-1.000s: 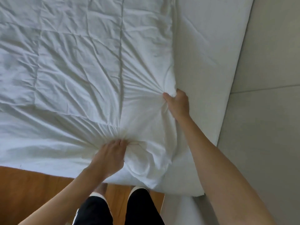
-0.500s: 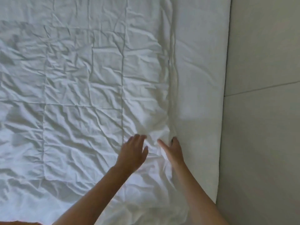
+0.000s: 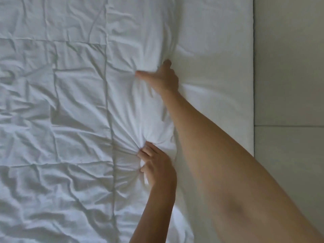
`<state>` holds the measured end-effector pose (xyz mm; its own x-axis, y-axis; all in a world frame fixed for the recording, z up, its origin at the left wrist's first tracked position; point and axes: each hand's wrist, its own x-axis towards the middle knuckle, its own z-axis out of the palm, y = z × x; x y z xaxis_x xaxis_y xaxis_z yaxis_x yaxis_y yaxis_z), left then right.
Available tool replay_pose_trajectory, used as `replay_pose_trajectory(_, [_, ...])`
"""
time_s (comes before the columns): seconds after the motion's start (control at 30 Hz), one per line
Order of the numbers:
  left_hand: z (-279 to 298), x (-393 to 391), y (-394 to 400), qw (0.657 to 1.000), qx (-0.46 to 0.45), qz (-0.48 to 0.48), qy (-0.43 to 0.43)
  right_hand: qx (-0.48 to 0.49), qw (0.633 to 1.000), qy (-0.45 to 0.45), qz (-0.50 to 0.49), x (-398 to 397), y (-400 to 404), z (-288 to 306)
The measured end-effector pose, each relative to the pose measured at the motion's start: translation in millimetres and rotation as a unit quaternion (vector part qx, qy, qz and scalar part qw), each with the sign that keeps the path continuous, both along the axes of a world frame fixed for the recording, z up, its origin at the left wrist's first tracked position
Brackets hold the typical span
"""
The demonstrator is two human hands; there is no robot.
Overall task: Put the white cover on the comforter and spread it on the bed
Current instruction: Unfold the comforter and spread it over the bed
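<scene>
The white covered comforter lies wrinkled across the bed, its quilted squares showing through the cover. Its right edge runs down the middle of the view. My left hand grips a bunch of the fabric near that edge, and creases fan out from the fingers. Farther up the same edge my right hand grips the comforter, with the thumb stretched left over the fabric and the fingers curled at the edge.
A strip of smooth white bed sheet lies bare to the right of the comforter. The bed's right edge borders a pale grey tiled floor.
Both hands were open over the comforter's right edge half a second ago. Both now clutch fabric, the right hand farther up the bed. The view has moved up along the bed.
</scene>
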<state>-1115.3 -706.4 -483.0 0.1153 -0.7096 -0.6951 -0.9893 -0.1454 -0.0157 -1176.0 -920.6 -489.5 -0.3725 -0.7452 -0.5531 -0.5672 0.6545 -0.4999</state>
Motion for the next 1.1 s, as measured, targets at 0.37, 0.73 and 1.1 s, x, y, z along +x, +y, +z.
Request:
replay_pose_trajectory(0.37, [-7, 22, -20, 0.982, -0.098, 0.101, 0.129, -0.127, 0.984, 0.078, 0.097, 18, 8, -18])
replay_pose_trajectory(0.73, [99, -74, 9, 0.937, -0.121, 0.148, 0.294, -0.199, 0.940, 0.232, 0.154, -117, 34, 75])
replay_pose_trajectory(1.1, [-31, -139, 29, 0.970, -0.137, -0.108, 0.172, -0.114, 0.979, 0.153, 0.076, -151, 171, 15])
